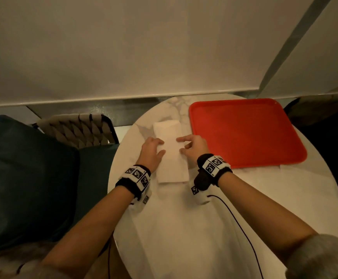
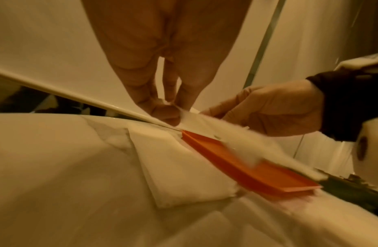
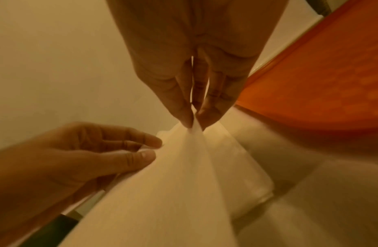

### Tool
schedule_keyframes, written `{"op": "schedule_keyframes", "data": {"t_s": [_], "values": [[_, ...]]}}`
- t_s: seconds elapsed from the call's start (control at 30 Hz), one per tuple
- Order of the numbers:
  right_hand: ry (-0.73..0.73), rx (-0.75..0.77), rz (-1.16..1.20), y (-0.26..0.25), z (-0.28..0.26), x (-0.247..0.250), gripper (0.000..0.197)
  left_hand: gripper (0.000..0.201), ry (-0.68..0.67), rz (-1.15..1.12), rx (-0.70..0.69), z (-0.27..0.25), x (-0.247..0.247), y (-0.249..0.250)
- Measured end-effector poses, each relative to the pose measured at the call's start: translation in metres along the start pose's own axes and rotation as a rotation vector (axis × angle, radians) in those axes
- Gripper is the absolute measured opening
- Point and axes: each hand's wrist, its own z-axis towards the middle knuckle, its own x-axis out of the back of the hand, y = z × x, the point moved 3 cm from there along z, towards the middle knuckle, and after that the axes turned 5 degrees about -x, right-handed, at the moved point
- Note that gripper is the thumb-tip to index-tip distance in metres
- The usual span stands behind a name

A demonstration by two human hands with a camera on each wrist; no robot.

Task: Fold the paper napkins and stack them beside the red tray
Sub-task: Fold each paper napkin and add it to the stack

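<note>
A white paper napkin is held just above the round table between my two hands. My left hand pinches its left edge between thumb and fingers, seen close in the left wrist view. My right hand pinches the right edge, thumb against fingertips. The held napkin drapes down from that pinch. A folded napkin stack lies on the table under and beyond it, just left of the red tray. The stack sits beside the tray.
The white marble table has a dark cable running over its near part. A woven chair and a dark teal cushion stand to the left. A pale wall panel rises behind the table.
</note>
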Motion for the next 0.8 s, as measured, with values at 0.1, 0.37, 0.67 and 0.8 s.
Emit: {"op": "schedule_keyframes", "data": {"t_s": [0.1, 0.37, 0.67, 0.8], "values": [[0.021, -0.028, -0.047, 0.001, 0.019, -0.006, 0.039, 0.036, -0.040, 0.021, 0.025, 0.023, -0.009, -0.009], [-0.042, 0.051, -0.293, 0.007, 0.055, -0.034, 0.045, 0.040, -0.217, 0.206, 0.081, 0.050, -0.027, -0.019], [-0.094, 0.083, -0.548, 0.014, 0.027, -0.017, 0.047, 0.056, -0.230, 0.410, 0.090, 0.015, -0.013, 0.003], [-0.158, 0.079, -0.509, 0.023, -0.026, 0.008, 0.031, 0.047, -0.200, 0.356, 0.033, -0.044, 0.001, 0.012]]}}
